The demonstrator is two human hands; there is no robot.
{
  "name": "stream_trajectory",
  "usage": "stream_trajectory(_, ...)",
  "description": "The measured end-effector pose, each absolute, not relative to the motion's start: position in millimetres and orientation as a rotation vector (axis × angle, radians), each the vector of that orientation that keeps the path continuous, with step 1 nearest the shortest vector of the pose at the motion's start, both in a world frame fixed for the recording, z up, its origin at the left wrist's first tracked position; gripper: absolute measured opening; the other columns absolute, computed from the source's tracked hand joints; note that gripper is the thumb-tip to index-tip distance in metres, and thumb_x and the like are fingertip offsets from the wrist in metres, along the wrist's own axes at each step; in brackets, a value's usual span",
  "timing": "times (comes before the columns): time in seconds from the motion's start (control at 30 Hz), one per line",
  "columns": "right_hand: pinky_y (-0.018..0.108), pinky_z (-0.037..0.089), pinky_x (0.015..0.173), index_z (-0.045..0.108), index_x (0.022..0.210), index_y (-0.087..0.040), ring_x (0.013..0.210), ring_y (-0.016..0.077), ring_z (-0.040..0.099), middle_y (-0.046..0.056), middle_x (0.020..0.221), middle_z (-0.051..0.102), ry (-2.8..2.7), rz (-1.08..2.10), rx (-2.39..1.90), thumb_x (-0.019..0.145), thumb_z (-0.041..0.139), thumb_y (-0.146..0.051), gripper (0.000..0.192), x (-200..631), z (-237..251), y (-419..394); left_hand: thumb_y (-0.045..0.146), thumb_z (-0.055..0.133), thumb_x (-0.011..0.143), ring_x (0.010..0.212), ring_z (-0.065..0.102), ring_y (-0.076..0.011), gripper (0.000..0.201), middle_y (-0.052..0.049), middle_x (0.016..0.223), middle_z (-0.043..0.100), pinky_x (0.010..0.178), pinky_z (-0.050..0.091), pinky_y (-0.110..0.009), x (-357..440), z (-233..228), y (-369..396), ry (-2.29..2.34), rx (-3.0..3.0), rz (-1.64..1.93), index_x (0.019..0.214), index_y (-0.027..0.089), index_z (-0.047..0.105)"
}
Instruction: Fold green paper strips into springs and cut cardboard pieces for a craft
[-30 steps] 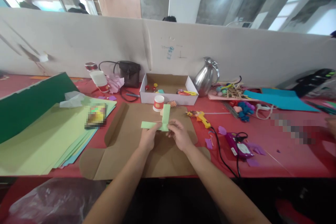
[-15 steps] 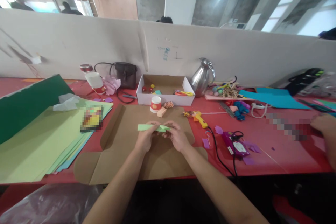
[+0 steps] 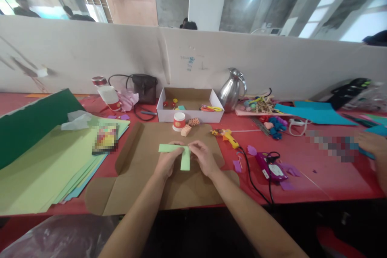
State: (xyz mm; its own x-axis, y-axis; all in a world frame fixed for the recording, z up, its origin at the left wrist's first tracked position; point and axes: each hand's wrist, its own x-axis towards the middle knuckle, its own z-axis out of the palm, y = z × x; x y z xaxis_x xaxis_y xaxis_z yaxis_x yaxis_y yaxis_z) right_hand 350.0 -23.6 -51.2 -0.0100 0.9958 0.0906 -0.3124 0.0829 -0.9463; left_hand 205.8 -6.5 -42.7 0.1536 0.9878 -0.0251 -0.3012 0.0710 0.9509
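Head: both hands (image 3: pixel 186 159) pinch green strips (image 3: pixel 184 157).

Bare flattened cardboard (image 3: pixel 145 177) lies open around both hands; beyond, cup (image 3: pixel 179 121) and, seemingly, 2 paper springs (image 3: pixel 190 125) crowd.

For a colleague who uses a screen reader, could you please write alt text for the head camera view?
Two bare hands, the left hand and right hand, fold crossed light green paper strips over a flattened brown cardboard sheet on a red table. Behind them stand a small red-and-white paper cup, an open white cardboard box and a silver metal jug.
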Motion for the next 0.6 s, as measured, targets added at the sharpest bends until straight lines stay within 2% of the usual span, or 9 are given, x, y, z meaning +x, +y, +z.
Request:
stream_trajectory(0.1, 0.023, 0.045, 0.063, 0.062, 0.084, -0.021, 0.069, 0.0122, 0.055, -0.004, 0.073, 0.058, -1.096, 1.227, -0.906, 0.072, 0.074, -0.031, 0.019, 349.4, -52.7, -23.9, 0.026, 0.078, 0.064, 0.069, 0.060, -0.0138, 0.029, -0.002, 0.079, 0.066, 0.066, 0.047, -0.026, 206.7, -43.9, -6.0, 0.934, 1.065, 1.268, 0.088, 0.016, 0.066)
stream_trajectory(0.23, 0.024, 0.046, 0.064, 0.055, 0.097, -0.023, 0.071, 0.0133, 0.058, -0.003, 0.079, 0.061, -1.135, 1.168, -0.922, 0.077, 0.070, -0.032, 0.027, 349.0, -55.1, -24.0, 0.028, 0.080, 0.063, 0.078, 0.063, -0.0167, 0.040, -0.005, 0.092, 0.070, 0.074, 0.049, -0.029, 207.5, -44.6, -6.1, 0.940, 1.058, 1.289, 0.100, 0.017, 0.068)
stream_trajectory(0.43, 0.031, 0.051, 0.074, 0.052, 0.109, -0.022, 0.087, 0.0196, 0.066, 0.005, 0.096, 0.069, -1.275, 0.971, -1.057, 0.083, 0.062, -0.035, 0.031, 349.5, -52.7, -28.0, 0.030, 0.081, 0.065, 0.087, 0.065, -0.0201, 0.036, -0.008, 0.095, 0.073, 0.081, 0.048, -0.031, 205.7, -44.6, -7.1, 0.885, 1.057, 1.280, 0.098, 0.016, 0.072)
stream_trajectory(0.6, 0.033, 0.052, 0.084, 0.057, 0.108, -0.022, 0.096, 0.0204, 0.067, 0.006, 0.103, 0.072, -1.278, 0.933, -1.045, 0.083, 0.062, -0.032, 0.028, 347.7, -49.1, -31.6, 0.036, 0.081, 0.064, 0.085, 0.065, -0.0217, 0.035, -0.010, 0.090, 0.074, 0.080, 0.048, -0.033, 206.0, -45.6, -4.4, 0.891, 0.885, 1.327, 0.090, 0.013, 0.076)
